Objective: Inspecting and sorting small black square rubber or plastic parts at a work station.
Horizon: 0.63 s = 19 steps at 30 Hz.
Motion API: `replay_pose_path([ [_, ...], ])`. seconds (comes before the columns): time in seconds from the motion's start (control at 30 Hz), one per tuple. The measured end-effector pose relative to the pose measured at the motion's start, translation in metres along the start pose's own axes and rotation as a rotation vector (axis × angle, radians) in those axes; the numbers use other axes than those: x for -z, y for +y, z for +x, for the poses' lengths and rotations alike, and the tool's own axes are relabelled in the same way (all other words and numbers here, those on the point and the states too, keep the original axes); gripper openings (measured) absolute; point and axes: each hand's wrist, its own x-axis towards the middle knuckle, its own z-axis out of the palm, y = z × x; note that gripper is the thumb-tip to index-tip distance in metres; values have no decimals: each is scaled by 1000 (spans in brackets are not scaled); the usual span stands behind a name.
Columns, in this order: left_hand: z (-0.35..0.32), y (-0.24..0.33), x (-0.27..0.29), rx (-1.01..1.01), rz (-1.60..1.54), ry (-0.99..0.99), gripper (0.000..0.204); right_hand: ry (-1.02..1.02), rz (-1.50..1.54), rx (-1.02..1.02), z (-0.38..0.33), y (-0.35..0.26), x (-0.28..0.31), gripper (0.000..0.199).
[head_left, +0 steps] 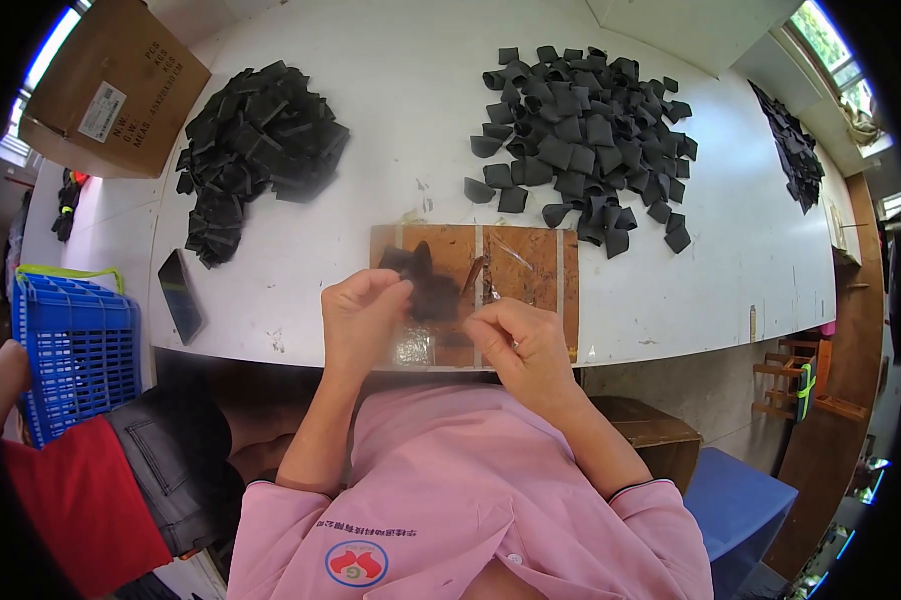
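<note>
On the table in front of me lies a worn brown board (540, 270) with pale strips across it. My left hand (358, 315) is closed in a pinch at the edge of a dark, slightly blurred fabric piece (434, 298) over the board. To its right, my right hand (522, 345) is also pinched closed, its fingertips by the piece's right side. What those fingertips hold, if anything, is too small to make out. A thin brown strip (473, 273) stands out just above them.
A pile of flat black pieces (255, 135) lies far left, a heap of folded black pieces (580, 130) far right. Near the left edge are a phone (179, 296), a carton (110, 90) and a blue crate (75, 340). Another person in red (85, 500) is beside me.
</note>
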Motion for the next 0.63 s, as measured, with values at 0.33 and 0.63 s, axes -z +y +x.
replay_pose_path([
  [0.33,-47,27,-25,-214,-12,-157,6,276,-131,390,0,-24,-2,18],
  [0.63,-45,46,-49,14,-470,-69,16,483,-222,275,-1,-14,-6,19],
])
